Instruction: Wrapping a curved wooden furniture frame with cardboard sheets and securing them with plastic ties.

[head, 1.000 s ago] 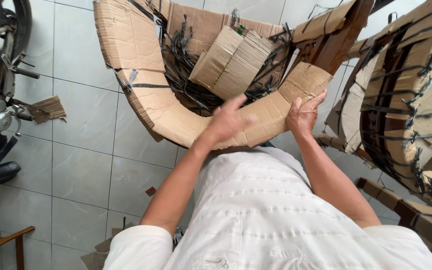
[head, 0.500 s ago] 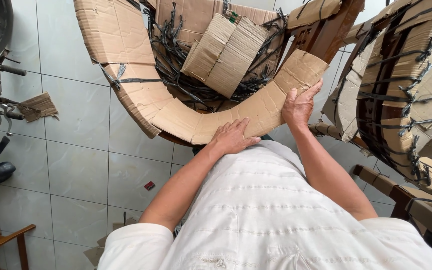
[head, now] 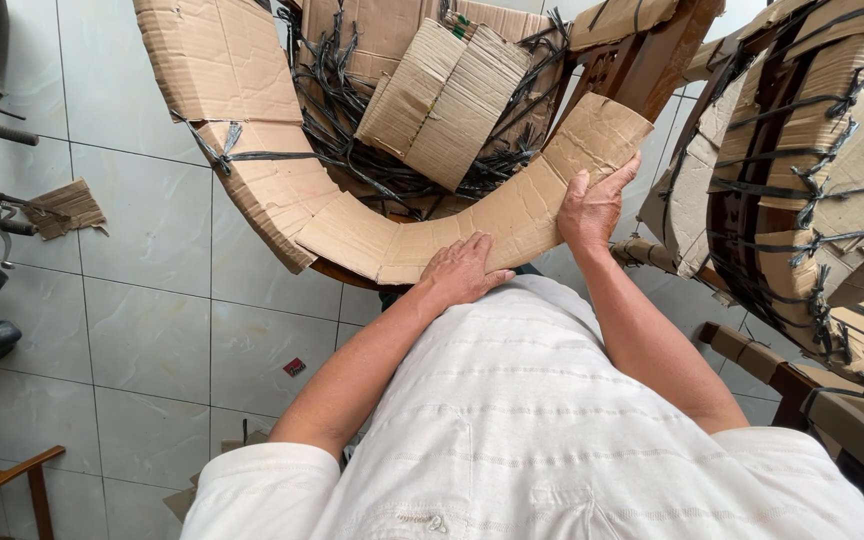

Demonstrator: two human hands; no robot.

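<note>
Since the earlier frame, both hands have slid lower along the curved cardboard strip (head: 472, 215), which now sits at upper centre of the frame. Left hand (head: 462, 270) lies flat with fingers spread, pressing on the strip's lower edge. Right hand (head: 592, 205) is open, palm on the strip's right end, gripping nothing. Behind it, a cardboard-wrapped chair (head: 432, 90) bound with black straps (head: 332, 130) fills the top. Another wrapped chair (head: 812, 180) stands at right, on the tiled floor (head: 142, 330).

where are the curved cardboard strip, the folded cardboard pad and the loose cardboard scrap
curved cardboard strip (head: 372, 240), head view, bare middle
folded cardboard pad (head: 452, 100), head view, top face
loose cardboard scrap (head: 64, 207), head view, centre
</note>
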